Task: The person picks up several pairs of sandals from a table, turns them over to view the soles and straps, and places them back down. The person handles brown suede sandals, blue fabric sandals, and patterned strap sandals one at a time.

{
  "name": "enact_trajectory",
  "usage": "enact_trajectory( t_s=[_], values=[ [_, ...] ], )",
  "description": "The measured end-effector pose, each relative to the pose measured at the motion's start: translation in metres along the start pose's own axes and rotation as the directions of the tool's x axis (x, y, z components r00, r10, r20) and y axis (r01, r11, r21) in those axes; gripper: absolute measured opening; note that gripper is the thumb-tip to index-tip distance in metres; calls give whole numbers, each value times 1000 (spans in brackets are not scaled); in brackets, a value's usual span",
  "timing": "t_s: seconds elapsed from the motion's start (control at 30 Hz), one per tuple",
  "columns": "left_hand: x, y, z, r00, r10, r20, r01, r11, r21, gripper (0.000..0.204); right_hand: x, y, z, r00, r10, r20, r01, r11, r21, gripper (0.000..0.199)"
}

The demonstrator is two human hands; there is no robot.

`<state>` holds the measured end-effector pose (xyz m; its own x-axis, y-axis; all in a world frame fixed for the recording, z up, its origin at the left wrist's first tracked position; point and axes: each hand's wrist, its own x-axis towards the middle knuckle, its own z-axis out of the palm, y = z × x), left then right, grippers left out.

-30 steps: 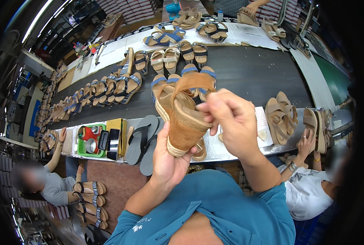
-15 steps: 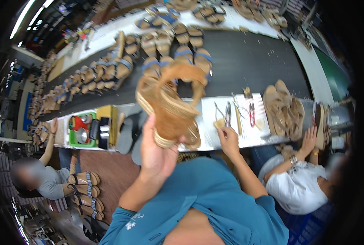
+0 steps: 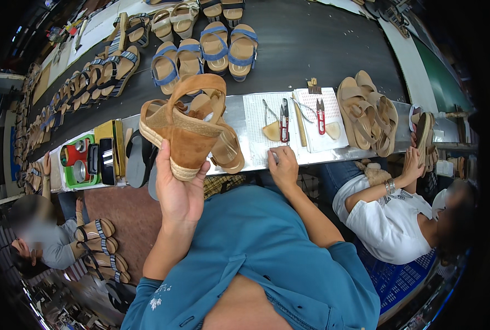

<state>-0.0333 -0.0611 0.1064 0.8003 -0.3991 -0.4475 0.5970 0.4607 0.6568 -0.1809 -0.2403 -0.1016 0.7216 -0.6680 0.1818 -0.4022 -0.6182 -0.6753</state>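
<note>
My left hand (image 3: pixel 179 192) is closed around the sole of a brown suede wedge sandal (image 3: pixel 192 137), held up over the table's near edge with its heel toward me. A woven rope-like band runs round its sole. Behind it, partly hidden, a similar tan sandal (image 3: pixel 228 151) lies on the table. My right hand (image 3: pixel 284 168) rests at the metal table edge with its fingers curled; whatever lies between thumb and fingers is too small to make out. Just beyond that hand are a tan wedge-shaped piece (image 3: pixel 270 132) and dark-handled thread snips (image 3: pixel 284 118).
Red thread snips (image 3: pixel 321 118) lie on white perforated sheets, beside beige sandals (image 3: pixel 368 115). At left stand a green tray (image 3: pixel 93 179) and grey soles (image 3: pixel 138 159). Blue-strapped sandals (image 3: pixel 214 48) sit on the dark belt (image 3: pixel 305 49). Co-workers sit on both sides.
My right hand has drawn back from the tan wedge-shaped piece toward the table edge. The brown sandal is still in my left hand. The whole view has shifted.
</note>
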Motion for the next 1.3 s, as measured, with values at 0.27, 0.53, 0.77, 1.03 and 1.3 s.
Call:
enact_trajectory(
  t_s=[0.27,0.53,0.77,1.03,1.3],
  values=[
    [-3,3,-1,1000,-18,-10,17,996,-87,39,7,2,19,997,49,-67,-61,981,-182,21],
    [-4,21,1,999,-43,11,45,976,-215,38,12,1,14,980,193,42,-190,980,-62,12],
    [-11,29,5,1000,-10,15,13,974,-224,40,14,-6,11,995,72,73,-60,986,-158,12],
    [-16,30,13,991,107,-76,-117,985,-131,39,19,-10,7,963,254,91,-245,965,-93,14],
    [-20,32,21,945,327,-9,-327,945,-1,41,49,-79,-36,849,269,454,-519,583,625,21]
  ],
)
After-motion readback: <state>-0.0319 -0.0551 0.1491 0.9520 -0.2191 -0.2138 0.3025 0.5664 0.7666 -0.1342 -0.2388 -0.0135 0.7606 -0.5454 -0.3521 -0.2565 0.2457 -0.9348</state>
